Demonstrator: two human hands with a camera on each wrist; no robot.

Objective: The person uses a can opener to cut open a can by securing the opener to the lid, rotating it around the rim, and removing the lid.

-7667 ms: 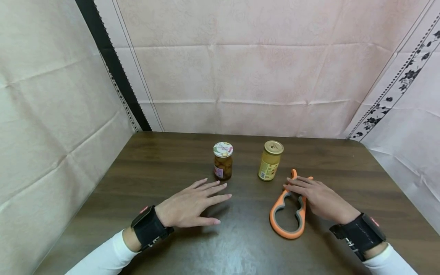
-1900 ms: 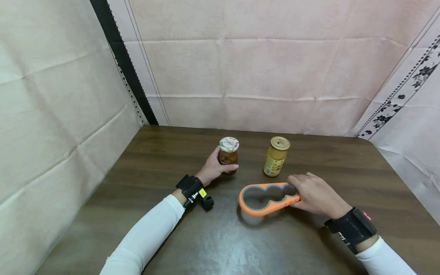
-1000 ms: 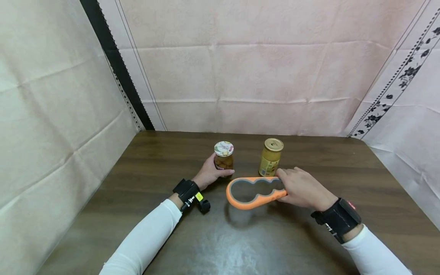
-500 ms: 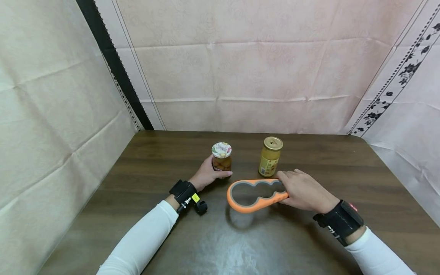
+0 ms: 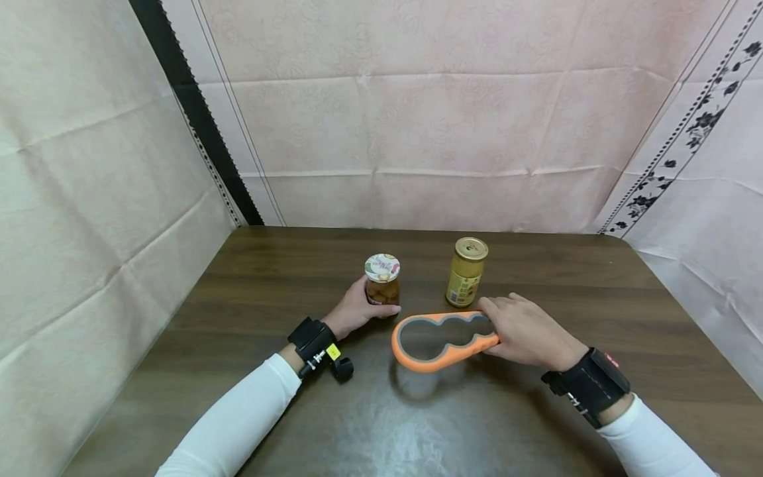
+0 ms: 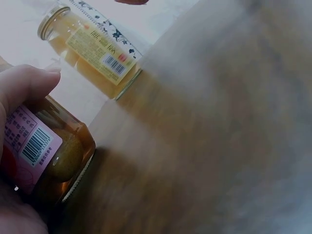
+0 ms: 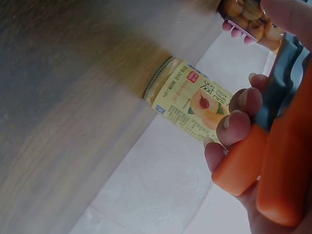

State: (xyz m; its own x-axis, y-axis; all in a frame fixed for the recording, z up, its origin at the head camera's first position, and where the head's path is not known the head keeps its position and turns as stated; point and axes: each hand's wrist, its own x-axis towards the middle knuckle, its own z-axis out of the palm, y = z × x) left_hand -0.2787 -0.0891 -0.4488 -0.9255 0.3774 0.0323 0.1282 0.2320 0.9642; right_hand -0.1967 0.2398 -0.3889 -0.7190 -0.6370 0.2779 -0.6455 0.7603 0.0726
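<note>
Nearest you, the orange loop-shaped tool [image 5: 453, 356] extends to the left from your right hand [image 5: 527, 331], its rounded end lifted above the table [image 5: 298, 265], with a shadow beneath. You grip it by its handle ends; the right wrist view shows your fingers curled round them, near the grey inner lining. The back of that hand faces up, and your right forearm, in a white sleeve [image 5: 656, 437] and black wrist strap [image 5: 590, 384], slants in from the near right.

A little farther and to the left, your left hand [image 5: 357, 308] grips the brown jar [image 5: 383, 290], which stands at the hand's right side, lid up, just beyond the tool's rounded end and apart from it. Your thumb lies across the jar's near side; your fingertips show round it in the right wrist view. Your left forearm reaches in from the near left, nearly straight.

Farther still, the gold-lidded yellow jar [image 5: 466, 275] stands upright and untouched, right of the brown jar and just beyond your right hand. Pale cloth [image 5: 387, 132] hangs past the table's far edge.
</note>
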